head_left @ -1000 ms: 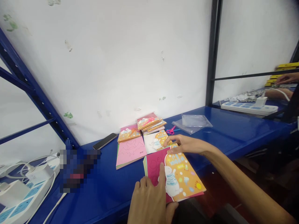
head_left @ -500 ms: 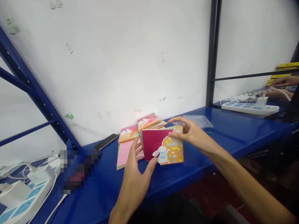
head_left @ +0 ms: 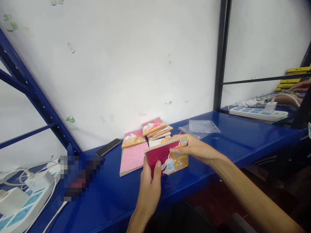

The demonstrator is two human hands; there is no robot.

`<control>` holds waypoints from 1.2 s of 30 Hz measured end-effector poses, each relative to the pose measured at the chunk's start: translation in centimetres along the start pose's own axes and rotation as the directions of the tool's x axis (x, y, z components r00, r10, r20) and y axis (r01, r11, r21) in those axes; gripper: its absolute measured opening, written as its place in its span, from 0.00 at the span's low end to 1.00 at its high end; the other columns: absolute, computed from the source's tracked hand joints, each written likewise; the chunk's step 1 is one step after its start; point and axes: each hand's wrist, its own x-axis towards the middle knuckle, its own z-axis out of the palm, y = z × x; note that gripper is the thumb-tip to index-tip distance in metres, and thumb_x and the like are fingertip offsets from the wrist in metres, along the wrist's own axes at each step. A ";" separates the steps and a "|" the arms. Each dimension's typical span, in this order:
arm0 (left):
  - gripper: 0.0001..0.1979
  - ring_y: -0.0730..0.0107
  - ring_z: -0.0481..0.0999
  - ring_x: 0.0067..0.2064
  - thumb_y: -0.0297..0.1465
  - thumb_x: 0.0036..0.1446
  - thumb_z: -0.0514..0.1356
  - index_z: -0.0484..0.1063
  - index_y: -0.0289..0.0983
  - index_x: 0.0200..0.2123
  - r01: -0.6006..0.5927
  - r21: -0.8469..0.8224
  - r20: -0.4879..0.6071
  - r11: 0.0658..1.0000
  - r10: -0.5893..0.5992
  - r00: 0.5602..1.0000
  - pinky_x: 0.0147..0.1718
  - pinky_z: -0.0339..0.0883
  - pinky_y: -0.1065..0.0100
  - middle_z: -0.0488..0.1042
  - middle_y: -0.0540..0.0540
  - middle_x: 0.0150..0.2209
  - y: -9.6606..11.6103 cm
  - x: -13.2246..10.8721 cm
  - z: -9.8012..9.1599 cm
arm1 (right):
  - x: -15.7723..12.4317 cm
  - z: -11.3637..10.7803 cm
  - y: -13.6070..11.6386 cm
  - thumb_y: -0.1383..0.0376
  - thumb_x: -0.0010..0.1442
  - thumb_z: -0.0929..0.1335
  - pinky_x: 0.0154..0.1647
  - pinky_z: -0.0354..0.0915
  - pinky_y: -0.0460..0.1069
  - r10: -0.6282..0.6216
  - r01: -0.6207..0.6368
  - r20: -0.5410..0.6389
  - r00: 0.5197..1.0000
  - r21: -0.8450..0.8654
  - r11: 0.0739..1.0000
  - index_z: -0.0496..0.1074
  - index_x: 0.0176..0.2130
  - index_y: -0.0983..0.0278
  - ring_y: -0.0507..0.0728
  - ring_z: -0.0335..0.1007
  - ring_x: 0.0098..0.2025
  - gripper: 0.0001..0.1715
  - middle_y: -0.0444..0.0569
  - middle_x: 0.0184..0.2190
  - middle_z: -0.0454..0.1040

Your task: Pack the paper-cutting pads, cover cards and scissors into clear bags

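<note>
Both hands hold a small stack of coloured paper [head_left: 163,155] with a magenta top sheet and an orange rabbit cover, standing on edge on the blue shelf [head_left: 238,136]. My left hand [head_left: 150,184] grips its left end, thumb on the front. My right hand [head_left: 194,149] clasps its right end, fingers curled over the top. Behind it lie a pink patterned pad [head_left: 132,157] and a white sheet with an orange picture [head_left: 159,141].
More rabbit-cover packs [head_left: 155,127] are piled by the wall, with a phone [head_left: 108,147] to their left and clear plastic sleeves [head_left: 201,127] to their right. White power strips with cables [head_left: 21,197] lie at far left. Another person's hands [head_left: 295,92] work at far right.
The paper stack went from lying flat near me to being lifted and stood on edge farther back. Both hands now close on its two ends.
</note>
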 end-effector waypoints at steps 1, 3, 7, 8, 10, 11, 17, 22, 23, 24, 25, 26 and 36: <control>0.25 0.53 0.73 0.63 0.43 0.69 0.54 0.65 0.37 0.63 -0.021 0.010 -0.024 1.000 0.021 0.999 0.60 0.67 0.55 0.77 0.38 0.59 0.2 -0.1 0.0 | 0.1 0.3 0.1 0.56 0.51 0.80 0.60 0.70 0.61 -0.007 0.007 0.002 1.000 0.039 0.999 0.79 0.53 0.59 0.63 0.80 0.50 0.30 0.51 0.51 0.82; 0.25 0.52 0.74 0.62 0.43 0.67 0.58 0.67 0.36 0.61 -0.081 0.035 -0.066 0.996 0.083 0.994 0.58 0.68 0.55 0.77 0.38 0.58 0.5 -0.2 0.0 | 0.2 0.7 0.1 0.57 0.51 0.81 0.61 0.70 0.60 -0.014 0.012 0.023 1.000 0.102 0.995 0.79 0.53 0.60 0.63 0.81 0.50 0.30 0.52 0.51 0.82; 0.30 0.51 0.79 0.57 0.41 0.60 0.66 0.67 0.35 0.61 -0.061 -0.042 -0.055 0.997 0.058 0.997 0.56 0.72 0.55 0.78 0.36 0.57 0.1 0.3 -0.1 | 0.4 0.8 0.5 0.58 0.49 0.82 0.59 0.71 0.59 0.013 -0.018 0.039 0.999 0.128 0.992 0.78 0.53 0.62 0.63 0.81 0.49 0.33 0.53 0.49 0.83; 0.30 0.51 0.80 0.56 0.40 0.58 0.68 0.68 0.35 0.60 -0.034 -0.075 -0.044 0.997 0.031 0.999 0.55 0.73 0.55 0.78 0.36 0.57 -0.1 0.4 -0.1 | 0.5 0.7 0.7 0.59 0.49 0.82 0.58 0.72 0.59 0.021 -0.025 0.039 0.999 0.117 0.993 0.78 0.53 0.62 0.63 0.81 0.48 0.33 0.53 0.48 0.83; 0.28 0.49 0.82 0.52 0.41 0.53 0.71 0.73 0.34 0.54 0.029 -0.130 -0.046 0.991 -0.035 0.998 0.52 0.75 0.56 0.81 0.37 0.52 -0.5 0.7 0.0 | 0.5 0.3 0.9 0.59 0.49 0.82 0.56 0.73 0.58 0.025 -0.030 0.067 0.997 0.079 0.996 0.79 0.53 0.61 0.62 0.81 0.47 0.32 0.51 0.46 0.84; 0.27 0.49 0.83 0.49 0.41 0.50 0.72 0.75 0.33 0.50 0.066 -0.154 -0.056 0.986 -0.075 0.996 0.49 0.76 0.56 0.83 0.37 0.48 -0.6 0.7 0.1 | 0.5 0.0 0.8 0.58 0.49 0.82 0.56 0.73 0.59 0.024 -0.029 0.100 0.995 0.049 0.998 0.79 0.53 0.60 0.63 0.81 0.48 0.32 0.50 0.47 0.84; 0.25 0.46 0.84 0.44 0.40 0.43 0.74 0.81 0.33 0.44 0.095 -0.202 -0.049 0.975 -0.107 0.993 0.45 0.77 0.55 0.85 0.37 0.42 -0.3 0.5 0.5 | -1.1 -2.6 -1.3 0.45 0.56 0.77 0.62 0.68 0.61 -0.011 0.068 0.250 0.968 -0.220 0.973 0.74 0.60 0.57 0.66 0.75 0.58 0.38 0.52 0.56 0.79; 0.26 0.42 0.84 0.48 0.42 0.44 0.74 0.83 0.33 0.45 0.122 -0.214 0.032 0.969 -0.118 0.993 0.49 0.76 0.53 0.85 0.35 0.45 -0.2 0.4 0.5 | -2.3 -9.0 -0.9 0.42 0.70 0.61 0.61 0.68 0.59 -0.187 -0.014 -0.292 0.938 -0.571 0.821 0.74 0.59 0.62 0.66 0.74 0.59 0.34 0.58 0.55 0.79; 0.26 0.42 0.84 0.48 0.43 0.44 0.74 0.83 0.33 0.45 0.120 -0.216 0.029 0.969 -0.116 0.993 0.49 0.76 0.53 0.85 0.36 0.45 -0.2 0.4 0.5 | -2.4 -10.7 -0.2 0.43 0.71 0.60 0.59 0.69 0.58 -0.232 -0.154 -0.448 0.863 -0.672 0.725 0.75 0.58 0.62 0.66 0.76 0.57 0.33 0.58 0.54 0.80; 0.26 0.43 0.84 0.47 0.42 0.44 0.74 0.83 0.33 0.45 0.118 -0.214 0.027 0.970 -0.115 0.993 0.49 0.76 0.53 0.85 0.36 0.45 -0.3 0.4 0.5 | -2.5 -12.3 0.6 0.43 0.71 0.58 0.57 0.70 0.57 -0.295 -0.338 -0.576 0.762 -0.743 0.577 0.75 0.57 0.60 0.66 0.77 0.55 0.33 0.57 0.53 0.81; 0.26 0.43 0.84 0.47 0.42 0.44 0.74 0.83 0.33 0.45 0.118 -0.208 0.026 0.971 -0.116 0.993 0.48 0.77 0.54 0.85 0.36 0.44 -0.3 0.4 0.5 | -2.6 -13.9 1.6 0.44 0.70 0.59 0.58 0.67 0.62 -0.319 -0.448 -0.651 0.689 -0.728 0.519 0.75 0.58 0.62 0.70 0.76 0.56 0.33 0.61 0.53 0.80; 0.25 0.43 0.84 0.46 0.42 0.45 0.74 0.83 0.32 0.44 0.123 -0.200 0.027 0.972 -0.120 0.992 0.47 0.77 0.54 0.85 0.36 0.44 -0.4 0.4 0.5 | -2.7 -15.3 2.6 0.47 0.70 0.60 0.59 0.65 0.68 -0.329 -0.514 -0.692 0.642 -0.707 0.485 0.73 0.60 0.67 0.76 0.75 0.56 0.34 0.67 0.52 0.80; 0.25 0.43 0.84 0.46 0.40 0.45 0.74 0.83 0.32 0.45 0.128 -0.170 0.013 0.977 -0.127 0.992 0.47 0.77 0.52 0.85 0.36 0.44 -0.6 0.5 0.5 | -2.6 -18.9 7.5 0.58 0.66 0.62 0.50 0.70 0.62 -0.371 -0.607 -0.731 0.573 -0.682 0.408 0.83 0.47 0.65 0.75 0.80 0.49 0.24 0.65 0.46 0.83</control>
